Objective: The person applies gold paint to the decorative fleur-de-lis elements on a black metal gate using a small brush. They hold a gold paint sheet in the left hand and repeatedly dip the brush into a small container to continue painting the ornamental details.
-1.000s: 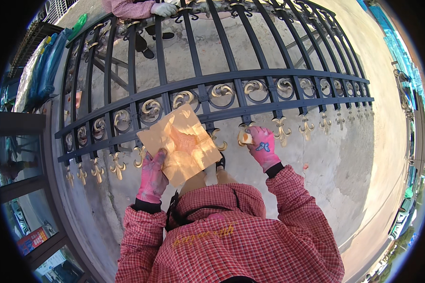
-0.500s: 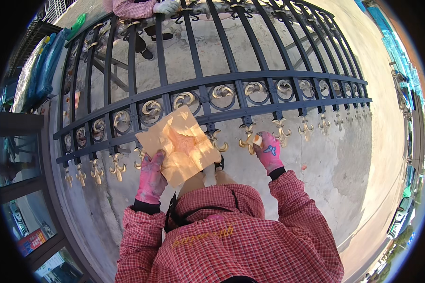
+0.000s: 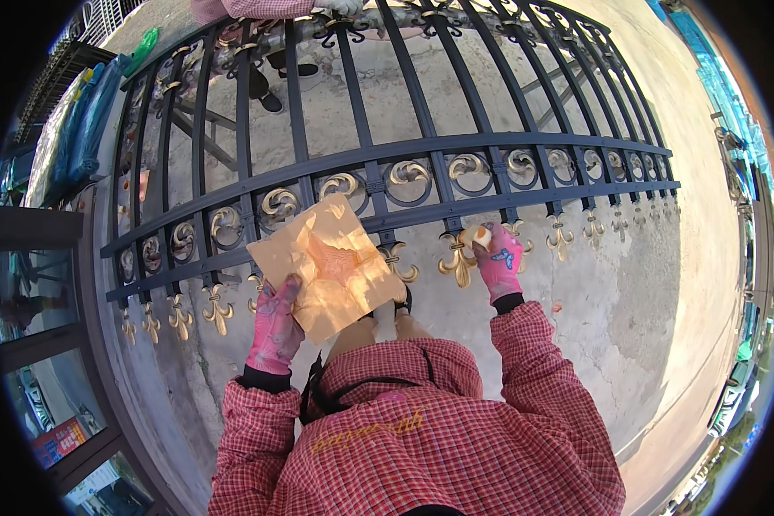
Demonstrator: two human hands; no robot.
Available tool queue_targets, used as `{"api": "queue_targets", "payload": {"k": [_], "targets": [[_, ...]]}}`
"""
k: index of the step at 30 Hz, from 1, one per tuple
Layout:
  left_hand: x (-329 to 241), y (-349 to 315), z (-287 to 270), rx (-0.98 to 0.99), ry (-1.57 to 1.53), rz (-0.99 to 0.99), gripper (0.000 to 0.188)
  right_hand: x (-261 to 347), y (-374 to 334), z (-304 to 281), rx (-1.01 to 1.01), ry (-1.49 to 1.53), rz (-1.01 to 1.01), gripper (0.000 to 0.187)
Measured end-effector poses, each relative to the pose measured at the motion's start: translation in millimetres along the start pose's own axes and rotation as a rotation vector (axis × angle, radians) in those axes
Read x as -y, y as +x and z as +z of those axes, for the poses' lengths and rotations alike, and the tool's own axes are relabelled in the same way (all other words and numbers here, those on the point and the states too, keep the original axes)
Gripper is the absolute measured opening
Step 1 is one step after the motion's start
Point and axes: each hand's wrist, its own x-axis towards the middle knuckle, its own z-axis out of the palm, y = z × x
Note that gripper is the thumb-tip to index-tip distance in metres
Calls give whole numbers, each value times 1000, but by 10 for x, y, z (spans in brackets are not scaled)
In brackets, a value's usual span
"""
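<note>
A pink glove covers my left hand [image 3: 273, 331], its fingers closed on the lower left edge of a square cardboard sheet [image 3: 288, 258]. Gold-coloured smears and creases mark the sheet's middle. My right hand [image 3: 500, 268], also in a pink glove with a blue butterfly shape, pinches a small pale pad [image 3: 475, 234], perhaps sponge. That pad is beside a gold fleur-de-lis tip [image 3: 458, 265] on the near edge of a dark metal fence panel [image 3: 434, 209]; whether they touch I cannot tell. My right fingers partly cover the neighbouring tip.
Across the panel, another person's gloved hand [image 3: 340, 5] rests near its far bars. Blue plastic-wrapped bundles [image 3: 84, 120] stand at the left, above a dark-framed glass front [image 3: 39, 327]. Concrete floor [image 3: 568, 344] lies below the panel.
My right hand has shifted slightly right and up with the pad, along the tips. The other person's hand has moved a little to the right. My left hand keeps its hold on the cardboard.
</note>
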Motion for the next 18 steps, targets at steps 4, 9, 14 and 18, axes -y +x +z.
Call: {"api": "queue_targets", "payload": {"k": [4, 9, 14, 18], "targets": [[-9, 17, -23, -36, 0, -30, 38, 101, -4, -35, 47, -89, -28, 38], [-29, 51, -39, -13, 0, -39, 38, 107, -82, 105, 72, -86, 46, 37], [-30, 58, -66, -32, 13, -51, 38, 254, -195, 200, -35, -126, -33, 36], [-63, 71, -72, -20, 9, -51, 36, 393, -173, 192, 32, -172, 62, 39]]}}
